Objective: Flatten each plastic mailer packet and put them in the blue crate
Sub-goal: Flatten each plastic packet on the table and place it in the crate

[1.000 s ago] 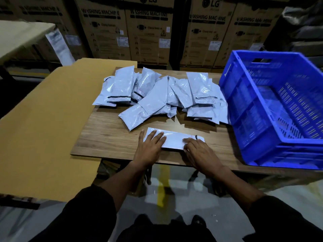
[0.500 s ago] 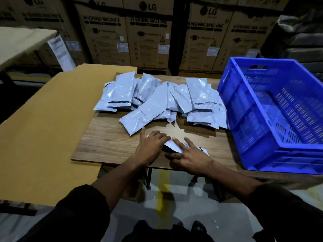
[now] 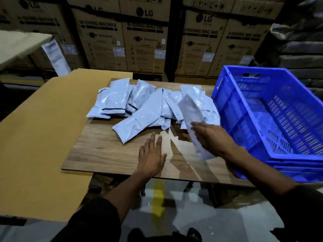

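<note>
My right hand (image 3: 212,137) holds a flattened grey mailer packet (image 3: 191,113) lifted off the table and tilted on edge, just left of the blue crate (image 3: 227,109). My left hand (image 3: 151,154) lies flat with straight fingers on the wooden table (image 3: 97,151), holding nothing. A pile of several grey mailer packets (image 3: 139,109) covers the far part of the table. The crate stands at the table's right end, and faint pale shapes show on its floor.
A large sheet of brown cardboard (image 3: 38,133) lies to the left of the table. Stacked washing machine boxes (image 3: 145,37) form a wall behind. The floor below the table's near edge has a yellow line (image 3: 158,194).
My right hand has picked the flattened packet up from the table's front and carried it right, toward the crate. My left hand let go of it and now rests on the bare table.
</note>
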The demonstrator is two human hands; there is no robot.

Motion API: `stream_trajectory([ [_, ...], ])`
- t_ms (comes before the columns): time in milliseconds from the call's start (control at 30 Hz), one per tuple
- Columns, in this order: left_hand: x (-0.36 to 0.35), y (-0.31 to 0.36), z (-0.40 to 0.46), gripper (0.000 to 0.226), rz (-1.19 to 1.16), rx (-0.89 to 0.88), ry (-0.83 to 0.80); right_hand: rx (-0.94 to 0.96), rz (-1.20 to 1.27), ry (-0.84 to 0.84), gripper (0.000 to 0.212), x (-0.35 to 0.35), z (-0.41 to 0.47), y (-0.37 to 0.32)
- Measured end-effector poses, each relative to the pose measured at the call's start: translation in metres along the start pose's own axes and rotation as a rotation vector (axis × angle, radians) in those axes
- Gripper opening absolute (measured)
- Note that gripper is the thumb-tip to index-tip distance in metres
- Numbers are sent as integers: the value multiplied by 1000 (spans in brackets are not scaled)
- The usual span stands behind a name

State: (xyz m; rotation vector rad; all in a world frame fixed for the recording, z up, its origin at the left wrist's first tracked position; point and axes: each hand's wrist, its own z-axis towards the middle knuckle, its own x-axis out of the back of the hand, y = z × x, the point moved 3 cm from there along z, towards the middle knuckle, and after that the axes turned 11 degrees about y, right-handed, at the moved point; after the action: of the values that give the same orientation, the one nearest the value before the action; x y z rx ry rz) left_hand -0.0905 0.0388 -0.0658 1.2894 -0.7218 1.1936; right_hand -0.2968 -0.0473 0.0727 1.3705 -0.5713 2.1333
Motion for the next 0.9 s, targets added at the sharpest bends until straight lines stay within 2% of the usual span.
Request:
stream_trajectory([
  [67, -11, 15, 0, 69, 81, -39, -79, -65, 32, 157, 36, 23, 2, 20],
  [233, -34, 59, 5, 62, 132, -106, -139, -198, 66, 425, 37, 93, 3, 66],
  [400, -52, 93, 16, 59, 158, -116, -123, -285, 1, 519, 36, 155, -11, 123],
  [500, -58, 106, 20, 59, 141, -88, -102, -334, -125, 516, 36, 179, -25, 158],
  [600, -64, 118, 23, 61, 128, -53, -49, -370, -255, 377, 36, 171, -40, 188],
  [767, -69, 123, 23, 60, 134, -22, 19, -440, -357, -176, 28, 106, -52, 217],
  [900, -73, 124, 21, 60, 187, 17, 0, -367, -338, -350, 25, 62, -49, 215],
])
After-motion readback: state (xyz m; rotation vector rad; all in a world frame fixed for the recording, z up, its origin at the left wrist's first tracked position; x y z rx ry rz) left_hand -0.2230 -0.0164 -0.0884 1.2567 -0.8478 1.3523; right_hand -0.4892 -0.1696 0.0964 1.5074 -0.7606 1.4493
